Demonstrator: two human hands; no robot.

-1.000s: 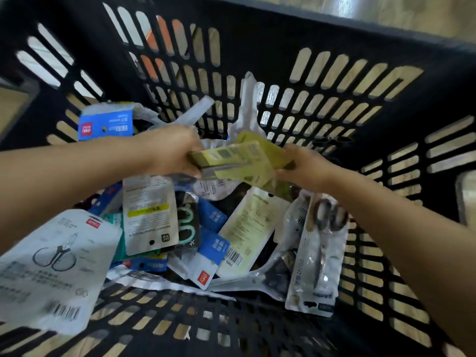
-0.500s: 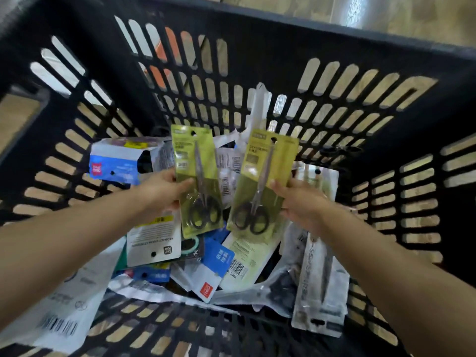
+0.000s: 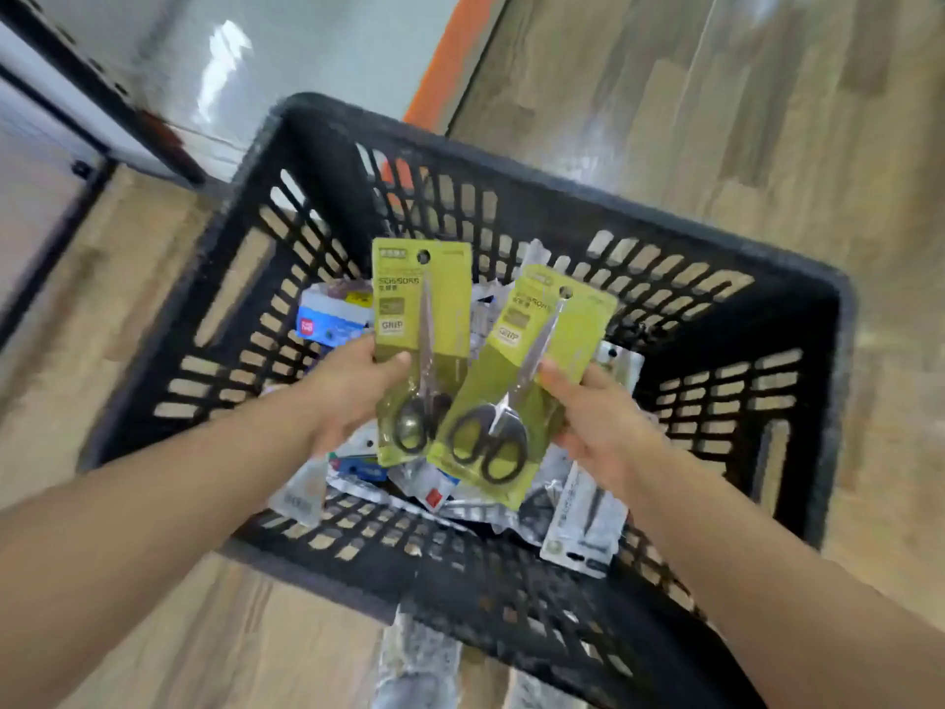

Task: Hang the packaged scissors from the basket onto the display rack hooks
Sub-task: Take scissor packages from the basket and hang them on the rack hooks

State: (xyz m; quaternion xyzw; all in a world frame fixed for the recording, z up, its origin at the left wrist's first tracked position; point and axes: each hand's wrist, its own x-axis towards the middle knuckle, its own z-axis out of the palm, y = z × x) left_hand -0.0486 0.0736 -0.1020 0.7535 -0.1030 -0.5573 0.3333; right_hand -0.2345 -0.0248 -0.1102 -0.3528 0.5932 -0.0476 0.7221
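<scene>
My left hand (image 3: pixel 353 391) grips an upright green scissors pack (image 3: pixel 445 299) by its left edge, thumb on its front. My right hand (image 3: pixel 603 427) holds a second green scissors pack (image 3: pixel 557 319), tilted to the right and overlapping the first at the black handles. Both packs are above the black slotted basket (image 3: pixel 562 207), which holds several more packaged scissors (image 3: pixel 583 529) in white, blue and clear wrappers. No display rack hooks are in view.
The basket stands on a wood-pattern floor (image 3: pixel 716 94). A black metal frame (image 3: pixel 76 161) runs along the upper left, with an orange strip (image 3: pixel 450 53) beyond the basket. My trouser legs (image 3: pixel 419 662) show below the basket's near rim.
Both hands have lifted the two green packs up out of the pile, and the view has pulled back so the whole basket and floor show.
</scene>
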